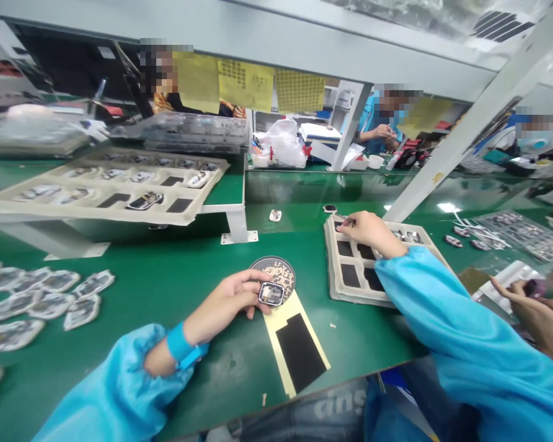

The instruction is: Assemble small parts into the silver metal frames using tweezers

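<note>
My left hand (239, 294) grips a small square smartwatch case (272, 294), its open side with inner parts facing up. The case is held over a round dish (283, 270) of tiny loose pieces. Under the dish's near edge lies a yellow sheet with a black patch (301, 353). My right hand (371, 232) is closed on thin metal tweezers (345, 219), whose tips are by the far left corner of a beige compartment tray (334, 276). Whether the tips pinch anything is too small to tell. A dark watch part (330, 209) lies just behind that tray.
A second beige tray (175, 212) with watch parts rests on a raised green shelf at left. Several wrapped parts (58, 280) lie on the left bench. A slanted white post (465, 116) rises behind my right arm. A co-worker's hands (534, 307) are at far right.
</note>
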The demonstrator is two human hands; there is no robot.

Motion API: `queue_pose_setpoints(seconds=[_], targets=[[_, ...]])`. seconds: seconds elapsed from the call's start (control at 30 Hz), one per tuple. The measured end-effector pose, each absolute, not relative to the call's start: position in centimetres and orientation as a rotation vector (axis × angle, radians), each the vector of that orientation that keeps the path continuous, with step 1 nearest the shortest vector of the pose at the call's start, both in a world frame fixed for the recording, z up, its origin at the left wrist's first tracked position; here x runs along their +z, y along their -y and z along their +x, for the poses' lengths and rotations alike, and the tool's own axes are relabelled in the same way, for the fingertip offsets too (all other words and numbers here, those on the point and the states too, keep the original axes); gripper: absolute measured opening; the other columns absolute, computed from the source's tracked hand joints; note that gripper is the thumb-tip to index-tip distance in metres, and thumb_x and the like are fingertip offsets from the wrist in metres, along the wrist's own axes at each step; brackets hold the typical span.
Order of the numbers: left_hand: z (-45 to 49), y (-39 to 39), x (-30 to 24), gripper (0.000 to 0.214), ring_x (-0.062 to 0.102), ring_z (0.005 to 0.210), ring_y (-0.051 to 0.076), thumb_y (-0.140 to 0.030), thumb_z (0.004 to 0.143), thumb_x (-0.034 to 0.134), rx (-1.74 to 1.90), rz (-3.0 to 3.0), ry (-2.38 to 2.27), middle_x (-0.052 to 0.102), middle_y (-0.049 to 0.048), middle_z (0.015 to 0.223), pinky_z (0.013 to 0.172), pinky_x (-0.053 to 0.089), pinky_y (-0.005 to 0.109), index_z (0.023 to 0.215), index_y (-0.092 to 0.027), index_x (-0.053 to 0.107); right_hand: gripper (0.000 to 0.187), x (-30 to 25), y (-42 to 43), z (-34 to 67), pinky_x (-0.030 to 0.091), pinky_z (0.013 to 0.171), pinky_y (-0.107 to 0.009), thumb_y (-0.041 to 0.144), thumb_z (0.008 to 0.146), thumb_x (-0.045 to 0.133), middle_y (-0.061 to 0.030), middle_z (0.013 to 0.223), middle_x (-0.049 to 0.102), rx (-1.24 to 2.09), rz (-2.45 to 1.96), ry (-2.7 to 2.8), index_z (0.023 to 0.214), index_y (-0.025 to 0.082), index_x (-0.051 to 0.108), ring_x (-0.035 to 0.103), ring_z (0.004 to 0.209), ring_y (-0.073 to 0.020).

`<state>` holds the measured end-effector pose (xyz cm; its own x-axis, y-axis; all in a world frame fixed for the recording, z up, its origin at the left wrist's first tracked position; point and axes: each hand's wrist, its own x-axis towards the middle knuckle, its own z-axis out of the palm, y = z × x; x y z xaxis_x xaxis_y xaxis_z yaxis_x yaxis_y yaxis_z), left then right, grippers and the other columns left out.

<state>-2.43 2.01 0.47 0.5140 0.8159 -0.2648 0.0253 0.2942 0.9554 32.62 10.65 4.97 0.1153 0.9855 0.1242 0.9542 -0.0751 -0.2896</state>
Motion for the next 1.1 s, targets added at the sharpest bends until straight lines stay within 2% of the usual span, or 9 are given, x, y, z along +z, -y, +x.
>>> queue_pose_setpoints(seconds=[0.17,0.3,0.37,0.43,0.53,0.77,0.87,0.97,1.1], targets=[[-2.5,-2.1,-0.2,0.03,0.073,0.07,0.021,-0.024,0.078,0.066,0.695,1.093,-0.914,0.075,0.0092,0.078,0.054,0.045,0.023,0.105,-0.014,0.061,0.017,4.2,-12.6,33.4,0.042,0.059,-0.029,0.035,0.072,0.077,-0.007,0.074,0.074,0.182,-2.126,1.93,0.078,0.019,0.075,0.066,0.067,-0.0228],[-2.2,-2.0,-0.7,0.032,0.073,0.066,0.02,-0.022,0.073,0.07,0.764,1.08,-0.892,0.073,0.0068,0.08,0.051,0.045,0.022,0.102,-0.015,0.058,0.025,4.8,-11.0,32.2,0.046,0.067,-0.034,0.035,0.081,0.07,-0.0118,0.093,0.077,0.098,-2.052,1.886,0.099,0.018,0.077,0.069,0.082,-0.0276],[-2.0,-1.8,-0.9,0.038,0.072,0.064,0.017,-0.02,0.072,0.073,0.82,1.13,-0.922,0.074,0.0078,0.091,0.052,0.048,0.022,0.107,-0.015,0.06,0.026,5.3,-9.2,30.3,0.048,0.072,-0.036,0.038,0.086,0.065,-0.0108,0.096,0.078,0.137,-1.865,1.846,0.1,0.019,0.078,0.069,0.084,-0.0275],[-1.7,-1.5,-1.1,0.038,0.072,0.064,0.015,-0.02,0.073,0.075,0.871,1.203,-0.979,0.075,0.0089,0.099,0.057,0.052,0.023,0.109,-0.014,0.064,0.022,5.5,-6.8,27.5,0.05,0.075,-0.036,0.039,0.085,0.068,-0.0077,0.092,0.077,0.336,-1.534,1.825,0.093,0.02,0.078,0.069,0.084,-0.0258],[-1.5,-1.3,-1.5,0.028,0.07,0.06,0.014,-0.026,0.078,0.077,0.892,1.303,-1.073,0.076,0.0078,0.084,0.059,0.054,0.024,0.101,-0.012,0.071,0.017,4.8,-3.4,23.2,0.051,0.076,-0.035,0.038,0.085,0.072,-0.0052,0.088,0.075,0.638,-1.255,1.84,0.084,0.021,0.077,0.068,0.083,-0.0228],[-1.6,-1.6,-0.9,0.032,0.064,0.051,0.014,-0.041,0.085,0.071,0.966,1.245,-1.148,0.072,0.0041,0.065,0.042,0.043,0.019,0.096,-0.012,0.076,0.023,0.3,-1.1,19.6,0.053,0.074,-0.031,0.04,0.076,0.081,-0.0039,0.084,0.077,1.47,-1.169,1.568,0.084,0.019,0.075,0.069,0.079,-0.0195],[-1.7,-1.6,-0.6,0.037,0.059,0.049,0.011,-0.045,0.091,0.065,1.031,1.278,-1.144,0.068,0.002,0.062,0.05,0.047,0.02,0.102,-0.012,0.078,0.026,-0.5,-1.1,19.2,0.053,0.074,-0.029,0.041,0.075,0.082,-0.0035,0.08,0.077,1.559,-1.154,1.41,0.079,0.017,0.074,0.068,0.075,-0.0169],[-1.6,-1.3,-0.7,0.041,0.063,0.056,0.012,-0.045,0.09,0.066,1.069,1.225,-1.117,0.073,0.0044,0.075,0.059,0.053,0.023,0.112,-0.012,0.077,0.029,-1.0,-1.0,18.6,0.052,0.072,-0.027,0.042,0.075,0.083,-0.0028,0.075,0.075,1.569,-1.139,1.262,0.079,0.016,0.072,0.066,0.07,-0.0145],[-1.5,-0.9,-0.8,0.043,0.066,0.062,0.014,-0.042,0.088,0.068,1.079,1.191,-1.094,0.077,0.0069,0.088,0.068,0.058,0.028,0.12,-0.013,0.074,0.03,-1.4,-1.0,17.9,0.047,0.058,-0.023,0.043,0.075,0.083,-0.0001,0.068,0.07,1.575,-1.135,1.125,0.079,0.016,0.071,0.058,0.057,-0.0103]])
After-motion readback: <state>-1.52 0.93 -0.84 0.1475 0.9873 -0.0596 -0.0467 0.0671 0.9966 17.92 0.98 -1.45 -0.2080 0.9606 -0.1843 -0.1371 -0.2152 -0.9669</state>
